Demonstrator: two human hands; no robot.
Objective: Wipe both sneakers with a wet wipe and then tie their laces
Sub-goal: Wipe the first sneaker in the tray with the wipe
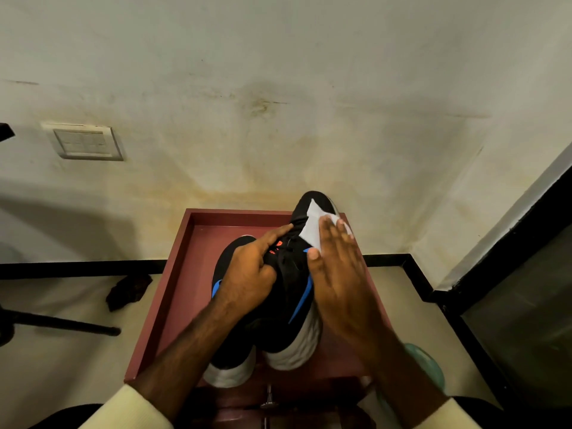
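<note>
Item: right-hand sneaker (297,274), black with blue trim and white sole, tilted up on its heel in a red tray (182,274), long axis running away from the person, toe farthest. Wet wipe (311,230): white, flattened against the shoe's outer side just under the fingertips of the right hand (340,283), which lies open and flat, fingers together, pressing the wipe rather than pinching it. Left hand (247,274): curled over the tongue and laces, forefinger stretched toward the toe, steadying the shoe from the opposite side. Second sneaker (226,360): beneath the left wrist, flat in the tray, partly hidden. Judgement: wiping stage; the unwiped length lies heelward of the wipe, nearer the right hand; laces appear untied
</note>
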